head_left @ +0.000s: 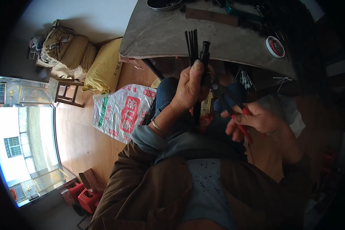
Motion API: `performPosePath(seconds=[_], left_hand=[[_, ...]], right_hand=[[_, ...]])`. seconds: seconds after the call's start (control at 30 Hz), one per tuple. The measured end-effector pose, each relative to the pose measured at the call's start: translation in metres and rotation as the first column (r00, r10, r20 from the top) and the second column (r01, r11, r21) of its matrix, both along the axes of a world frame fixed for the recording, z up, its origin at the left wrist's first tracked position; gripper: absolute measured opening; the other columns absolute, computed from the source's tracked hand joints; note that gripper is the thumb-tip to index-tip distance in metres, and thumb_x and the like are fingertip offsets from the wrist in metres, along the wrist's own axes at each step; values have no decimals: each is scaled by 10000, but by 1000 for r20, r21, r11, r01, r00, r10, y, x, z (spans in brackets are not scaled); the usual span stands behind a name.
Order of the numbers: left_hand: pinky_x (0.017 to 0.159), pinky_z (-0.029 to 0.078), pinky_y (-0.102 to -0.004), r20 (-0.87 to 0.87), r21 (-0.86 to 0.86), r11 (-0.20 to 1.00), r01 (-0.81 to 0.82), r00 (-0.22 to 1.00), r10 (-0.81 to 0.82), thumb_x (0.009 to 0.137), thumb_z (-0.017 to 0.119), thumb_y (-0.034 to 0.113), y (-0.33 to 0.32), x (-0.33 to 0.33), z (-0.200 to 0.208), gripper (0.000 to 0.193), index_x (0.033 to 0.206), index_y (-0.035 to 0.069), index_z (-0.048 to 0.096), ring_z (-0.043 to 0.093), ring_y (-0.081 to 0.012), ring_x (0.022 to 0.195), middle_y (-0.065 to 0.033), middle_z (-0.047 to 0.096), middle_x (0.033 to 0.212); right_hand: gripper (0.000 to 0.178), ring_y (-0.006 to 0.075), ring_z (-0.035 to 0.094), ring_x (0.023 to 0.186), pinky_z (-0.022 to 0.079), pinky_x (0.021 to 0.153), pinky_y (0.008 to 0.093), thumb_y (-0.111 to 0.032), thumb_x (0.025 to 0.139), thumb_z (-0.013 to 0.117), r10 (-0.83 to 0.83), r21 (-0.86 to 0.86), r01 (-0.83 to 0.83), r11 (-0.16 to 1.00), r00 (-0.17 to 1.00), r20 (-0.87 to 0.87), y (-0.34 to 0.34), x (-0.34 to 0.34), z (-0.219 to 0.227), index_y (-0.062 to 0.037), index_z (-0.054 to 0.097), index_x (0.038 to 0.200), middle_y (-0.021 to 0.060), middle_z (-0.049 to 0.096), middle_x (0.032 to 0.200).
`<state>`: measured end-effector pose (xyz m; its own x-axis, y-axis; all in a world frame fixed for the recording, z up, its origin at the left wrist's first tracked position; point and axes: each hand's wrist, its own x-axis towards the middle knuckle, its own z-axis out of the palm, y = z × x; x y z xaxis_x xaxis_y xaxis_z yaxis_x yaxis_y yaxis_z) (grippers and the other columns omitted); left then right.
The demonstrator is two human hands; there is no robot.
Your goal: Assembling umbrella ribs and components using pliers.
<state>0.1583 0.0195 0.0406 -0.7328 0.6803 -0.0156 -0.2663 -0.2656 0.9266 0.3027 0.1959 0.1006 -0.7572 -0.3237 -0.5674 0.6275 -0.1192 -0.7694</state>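
My left hand (188, 86) is wrapped round what looks like a black umbrella frame. Several thin black rods (191, 44) stick up past its thumb, beside a thicker black tube (205, 51) with a capped end. The lower part of the frame hangs down over my lap, partly dark. In my right hand (262, 118) is a pair of pliers (232, 99) with dark jaws and red handles. Their jaws reach the frame just right of my left hand. Whether they grip anything there is too dark to tell.
A grey worktable (157, 34) stands ahead, bearing a round tin (275, 46) and a brown bar (211, 17). Thin metal rods (244, 79) are under its edge. On the floor at left lie a printed white sack (122, 111), a stuffed yellow sack (105, 69) and a wooden stool (67, 92).
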Motion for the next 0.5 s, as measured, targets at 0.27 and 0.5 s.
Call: performPosePath(seconds=[0.27,0.5], left_hand=[[377,300,-226,93,72,991,115,988,-121,1004,330,536,-2,-1,0,540,908,50,544,405,-76,398,9,451,528],[382,297,-223,31,-11,997,72,997,-72,998,329,553,-1,4,4,559,886,55,556,404,-72,402,14,447,533]], right_hand=[[324,86,566,524,466,455,246,-264,994,513,116,282,-109,953,993,-7,3,-2,-10,11,520,1166,29,575,689],[365,64,427,449,400,434,250,-373,997,494,-20,34,15,999,991,136,-22,6,-3,-48,500,828,-30,438,565]])
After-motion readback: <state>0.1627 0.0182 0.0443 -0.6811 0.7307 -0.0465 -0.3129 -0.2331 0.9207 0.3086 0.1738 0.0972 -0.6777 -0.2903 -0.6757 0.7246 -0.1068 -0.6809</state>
